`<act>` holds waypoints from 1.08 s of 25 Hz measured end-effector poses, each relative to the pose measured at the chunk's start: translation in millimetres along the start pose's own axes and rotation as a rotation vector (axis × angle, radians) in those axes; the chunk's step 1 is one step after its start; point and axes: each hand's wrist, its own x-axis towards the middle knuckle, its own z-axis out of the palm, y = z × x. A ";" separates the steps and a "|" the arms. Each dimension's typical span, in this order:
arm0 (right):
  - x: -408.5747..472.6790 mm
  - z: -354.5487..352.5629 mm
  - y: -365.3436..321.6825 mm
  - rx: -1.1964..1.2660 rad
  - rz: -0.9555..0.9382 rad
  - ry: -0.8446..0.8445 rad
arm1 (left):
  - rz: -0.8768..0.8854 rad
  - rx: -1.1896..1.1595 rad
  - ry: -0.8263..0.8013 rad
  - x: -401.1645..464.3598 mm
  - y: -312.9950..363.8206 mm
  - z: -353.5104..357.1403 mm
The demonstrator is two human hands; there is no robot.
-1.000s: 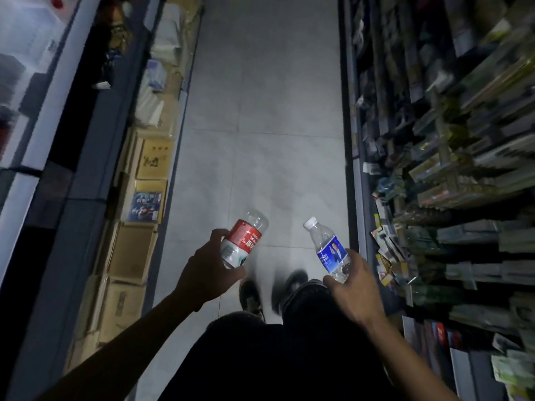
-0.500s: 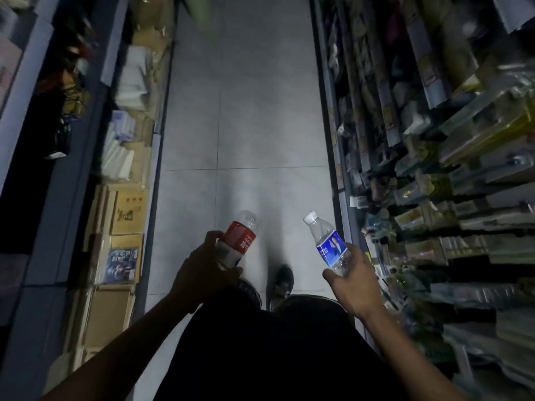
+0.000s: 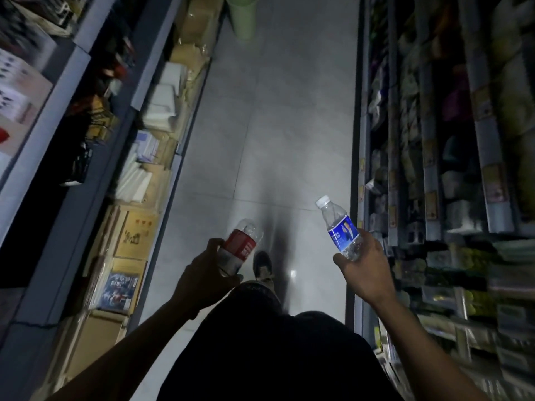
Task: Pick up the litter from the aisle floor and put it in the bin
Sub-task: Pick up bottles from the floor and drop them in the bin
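My left hand (image 3: 202,273) grips a clear plastic bottle with a red label (image 3: 241,244), its neck pointing up and away. In my right hand (image 3: 366,270) is a clear bottle with a blue label (image 3: 341,230) and a white cap, held by its base and tilted to the left. A pale green bin (image 3: 241,15) stands on the grey tiled aisle floor (image 3: 275,134) far ahead at the top of the view, its upper part cut off by the frame edge.
Shelves with cardboard boxes (image 3: 136,233) and stacked white packs (image 3: 162,105) line the left side. Packed goods shelves (image 3: 434,169) line the right. My foot (image 3: 262,266) and dark trousers show below the hands. The aisle runs straight ahead between the shelves.
The view has advanced along the aisle and the green bin has come further into sight at the top. My right hand has risen and shifted right with its bottle. Both bottles stay gripped.
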 end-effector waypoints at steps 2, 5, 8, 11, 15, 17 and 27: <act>24.8 -5.4 -13.7 -0.011 0.004 0.012 | 0.033 0.016 -0.019 39.1 18.7 -17.9; 57.7 -15.5 -26.1 -0.021 0.069 0.028 | 0.109 0.081 -0.020 98.0 54.8 -42.1; 85.0 -25.3 -26.9 -0.007 0.135 0.044 | 0.190 0.136 -0.018 150.8 97.0 -59.7; 126.7 -36.6 -28.8 -0.016 0.225 0.042 | 0.237 0.169 -0.028 215.8 141.2 -70.7; 216.4 -56.4 -35.1 0.050 0.252 0.001 | 0.252 0.198 -0.066 297.4 201.0 -77.1; 268.5 -70.1 -48.4 0.036 0.236 0.008 | 0.223 0.188 -0.077 329.4 227.8 -82.7; 512.3 -120.7 -167.9 0.113 -0.001 -0.046 | 0.002 0.086 0.021 443.5 289.8 -132.8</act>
